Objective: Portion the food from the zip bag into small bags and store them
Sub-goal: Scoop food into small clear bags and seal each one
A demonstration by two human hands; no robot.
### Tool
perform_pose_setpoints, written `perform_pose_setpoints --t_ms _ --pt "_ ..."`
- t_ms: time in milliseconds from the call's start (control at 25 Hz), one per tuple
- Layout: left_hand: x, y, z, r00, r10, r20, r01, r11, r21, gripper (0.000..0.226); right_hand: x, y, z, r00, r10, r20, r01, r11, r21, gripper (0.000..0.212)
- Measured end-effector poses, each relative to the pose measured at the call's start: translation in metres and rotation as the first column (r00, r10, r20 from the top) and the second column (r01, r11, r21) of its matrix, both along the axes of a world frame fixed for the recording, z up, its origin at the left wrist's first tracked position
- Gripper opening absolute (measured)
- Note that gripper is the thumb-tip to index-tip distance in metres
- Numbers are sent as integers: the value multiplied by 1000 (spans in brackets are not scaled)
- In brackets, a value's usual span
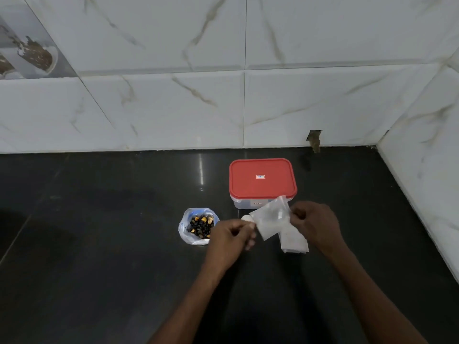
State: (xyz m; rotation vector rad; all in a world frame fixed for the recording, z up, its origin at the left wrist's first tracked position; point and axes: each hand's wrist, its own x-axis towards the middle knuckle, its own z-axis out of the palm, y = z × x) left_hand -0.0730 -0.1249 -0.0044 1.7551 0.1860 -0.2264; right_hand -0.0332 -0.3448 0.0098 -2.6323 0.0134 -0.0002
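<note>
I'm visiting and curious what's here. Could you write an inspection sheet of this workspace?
Surface: glossy black stone counter.
Job's things: open clear plastic zip bag of dark and orange food pieces; small clear plastic bag held up; pile of flat clear bags lying beneath it; clear rectangular plastic box, red lid on.
Clutter: nothing seen.
Hands: left hand and right hand each pinch the small bag.
Cables: nothing seen.
Surroundings: white marble-look wall tiles; small gap at their foot.

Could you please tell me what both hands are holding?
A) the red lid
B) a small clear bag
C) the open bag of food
B: the left hand and the right hand pinch opposite edges of the small clear bag; the red lid sits on its container.
</note>
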Motion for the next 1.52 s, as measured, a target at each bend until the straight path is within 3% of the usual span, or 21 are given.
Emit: perform_pose_setpoints --t_ms 80,240,360,440,600,720,880,960,1120,1200,1360,1520 --pt "2 -20 8 999 8 -35 -14 985 -170 17 -17 29 6 990 115 77 -117 993 29 11" --pt "-1 -22 5 977 173 -122 -189 974 -127 24 -35 60 -4 970 244 6 -242 960 143 13" --pt "-12 -9 1 965 218 -143 -232 969 -90 13 -47 70 -10 967 254 11 -249 936 248 21" --pt "-15 -2 -3 967 229 -115 -229 973 7 11 -58 82 -14 975 222 14 -216 930 297 20" --pt "-11 12 -3 990 144 -12 -137 964 230 21 -57 104 -17 997 -75 -24 78 944 321 12" --pt "-5 24 6 997 52 53 -64 967 246 32 -46 118 -3 987 -61 -146 111 923 367 23" --pt "2 38 16 995 -41 95 -3 906 424 33 -32 135 11 986 -121 -111 124 992 26 18" --pt "6 47 17 993 -79 92 31 899 437 37 -26 140 15 978 -153 -142 158 987 21 8" --pt "15 79 -1 956 -288 54 238 871 430 88 -16 139 26 969 -134 -206 167 974 151 5" --pt "16 81 -12 947 -304 108 239 885 399 99 -16 139 31 978 -109 -178 145 969 201 6" --pt "10 76 -30 952 -165 257 99 963 253 75 -15 148 26 979 -87 -186 144 937 319 7" --pt "2 82 -38 915 -49 400 -48 972 229 47 -14 143 16 955 39 -294 185 696 694 10"
